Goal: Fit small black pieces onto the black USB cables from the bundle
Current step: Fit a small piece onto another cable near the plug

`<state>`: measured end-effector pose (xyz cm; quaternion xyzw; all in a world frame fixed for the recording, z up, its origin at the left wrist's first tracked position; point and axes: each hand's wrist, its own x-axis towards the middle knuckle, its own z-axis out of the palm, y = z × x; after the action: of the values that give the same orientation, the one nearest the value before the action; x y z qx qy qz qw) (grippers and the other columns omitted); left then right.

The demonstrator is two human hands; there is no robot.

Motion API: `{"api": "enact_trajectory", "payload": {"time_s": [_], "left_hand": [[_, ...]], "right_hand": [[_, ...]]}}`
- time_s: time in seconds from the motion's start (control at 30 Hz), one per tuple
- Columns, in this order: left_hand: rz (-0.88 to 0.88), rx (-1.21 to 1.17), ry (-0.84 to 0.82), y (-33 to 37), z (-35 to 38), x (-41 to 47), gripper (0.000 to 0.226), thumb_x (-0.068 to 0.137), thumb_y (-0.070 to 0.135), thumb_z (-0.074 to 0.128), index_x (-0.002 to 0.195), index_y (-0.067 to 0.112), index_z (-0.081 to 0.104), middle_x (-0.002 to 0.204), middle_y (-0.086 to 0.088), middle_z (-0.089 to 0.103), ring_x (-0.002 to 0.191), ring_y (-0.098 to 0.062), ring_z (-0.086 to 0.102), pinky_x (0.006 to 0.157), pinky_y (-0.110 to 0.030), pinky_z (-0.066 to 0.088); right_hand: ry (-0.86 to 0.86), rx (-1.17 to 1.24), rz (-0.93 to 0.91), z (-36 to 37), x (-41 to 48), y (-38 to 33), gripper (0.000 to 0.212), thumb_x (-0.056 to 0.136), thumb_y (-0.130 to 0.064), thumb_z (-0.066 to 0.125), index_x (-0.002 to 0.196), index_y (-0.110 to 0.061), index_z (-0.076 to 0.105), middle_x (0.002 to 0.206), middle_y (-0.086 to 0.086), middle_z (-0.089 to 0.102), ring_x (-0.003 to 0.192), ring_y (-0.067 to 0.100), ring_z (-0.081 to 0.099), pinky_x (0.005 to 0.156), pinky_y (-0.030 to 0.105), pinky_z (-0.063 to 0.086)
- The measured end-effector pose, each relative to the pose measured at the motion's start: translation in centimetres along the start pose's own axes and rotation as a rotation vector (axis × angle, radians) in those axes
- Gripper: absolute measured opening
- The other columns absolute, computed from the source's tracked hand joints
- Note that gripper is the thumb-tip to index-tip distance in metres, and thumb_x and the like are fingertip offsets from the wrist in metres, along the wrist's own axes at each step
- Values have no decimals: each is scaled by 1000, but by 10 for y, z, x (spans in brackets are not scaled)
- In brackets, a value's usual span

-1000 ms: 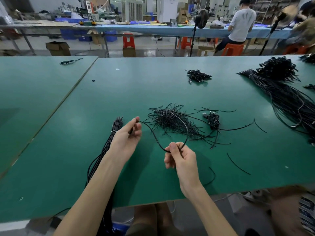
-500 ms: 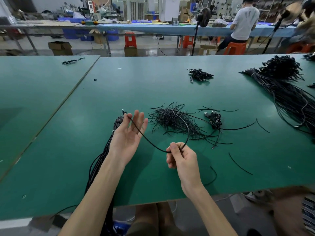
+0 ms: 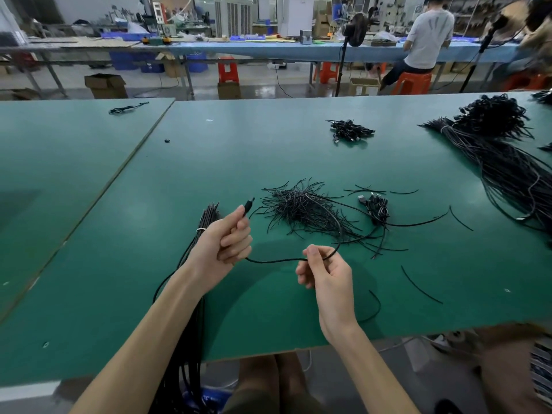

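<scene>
My left hand (image 3: 224,241) grips one black USB cable (image 3: 277,260) near its end, with the plug (image 3: 248,203) sticking up past my fingers. My right hand (image 3: 324,271) pinches the same cable further along, and the cable sags between the two hands, then loops back over the table. Under my left wrist lies the tied bundle of black cables (image 3: 206,220), running off the table's near edge. A heap of small black pieces (image 3: 301,209) lies just beyond both hands on the green table (image 3: 239,156).
A small clump of coiled cables with plugs (image 3: 378,208) lies right of the heap, with loose black strips around it. A large cable bundle (image 3: 507,162) fills the far right. Another small clump (image 3: 349,130) sits farther back. A person sits at the blue bench behind.
My left hand, open with spread fingers half a second ago, has closed around the cable end, and the plug now points up. My right hand kept its pinch and barely moved.
</scene>
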<state>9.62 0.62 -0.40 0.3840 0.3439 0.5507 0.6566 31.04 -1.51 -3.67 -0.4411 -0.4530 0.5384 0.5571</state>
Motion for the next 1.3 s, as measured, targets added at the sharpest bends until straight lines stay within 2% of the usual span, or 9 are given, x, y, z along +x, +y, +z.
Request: {"api": "enact_trajectory", "payload": {"time_s": [0.2, 0.3, 0.4, 0.53, 0.67, 0.83, 1.0, 1.17, 1.3], "left_hand": [[91, 632, -97, -22, 23, -7, 47, 99, 45, 62, 65, 14, 57, 47, -9, 53, 40, -22, 49, 51, -28, 44], [145, 764, -134, -30, 29, -9, 42, 102, 33, 63, 72, 4, 65, 61, -12, 70, 57, -29, 67, 67, -35, 54], [254, 949, -74, -38, 31, -10, 28, 103, 24, 62, 83, 7, 71, 79, 1, 78, 78, -19, 75, 81, -39, 57], [398, 1057, 17, -45, 26, -10, 13, 104, 23, 61, 106, 16, 72, 98, 13, 76, 97, -6, 71, 88, -23, 52], [464, 1102, -23, -49, 23, -9, 25, 104, 30, 58, 124, 23, 71, 121, 24, 71, 118, 1, 64, 101, -16, 46], [481, 1226, 41, -48, 26, -10, 35, 107, 47, 45, 98, 24, 71, 90, 31, 71, 81, 8, 66, 75, -14, 48], [493, 1329, 26, -50, 26, -11, 40, 108, 51, 36, 92, 26, 63, 86, 17, 68, 82, -2, 63, 75, -26, 48], [510, 1365, -55, -51, 28, -10, 46, 109, 45, 36, 129, 18, 67, 140, 15, 59, 141, 3, 41, 118, -18, 28], [429, 1391, -138, -49, 31, -10, 50, 109, 40, 31, 149, 17, 51, 155, 12, 48, 151, 3, 25, 126, -28, 20]], "right_hand": [[50, 45, -13, 1, 2, 2, 23, 109, -22, 51, 100, -7, 66, 82, 9, 76, 69, 17, 69, 59, 23, 50], [67, 110, 4, 0, 2, -1, 21, 109, -15, 48, 104, -3, 65, 86, 12, 77, 72, 19, 70, 62, 29, 48], [29, 170, 24, -1, 0, -5, 20, 108, -8, 44, 107, -1, 63, 91, 17, 77, 75, 23, 70, 63, 32, 46], [-39, 227, 35, -1, -1, -11, 21, 108, -5, 41, 109, -1, 62, 96, 20, 77, 75, 23, 69, 63, 32, 44], [-47, 267, 25, -1, -2, -13, 21, 109, -7, 43, 109, -2, 63, 97, 21, 77, 74, 22, 68, 60, 29, 44], [-34, 234, 22, 0, 0, -9, 17, 105, -11, 54, 107, 0, 67, 94, 14, 77, 77, 20, 68, 64, 28, 48], [-77, 178, -13, 2, 0, -7, 6, 92, -10, 74, 97, -9, 71, 84, 9, 74, 72, 15, 65, 66, 23, 52], [-102, 239, 1, 1, 0, -8, 13, 82, -27, 78, 90, -17, 76, 87, 13, 74, 77, 23, 61, 64, 25, 48], [-134, 202, -35, 1, 0, -7, 17, 81, -23, 79, 93, -12, 75, 87, 10, 76, 74, 11, 65, 63, 20, 49]]}}
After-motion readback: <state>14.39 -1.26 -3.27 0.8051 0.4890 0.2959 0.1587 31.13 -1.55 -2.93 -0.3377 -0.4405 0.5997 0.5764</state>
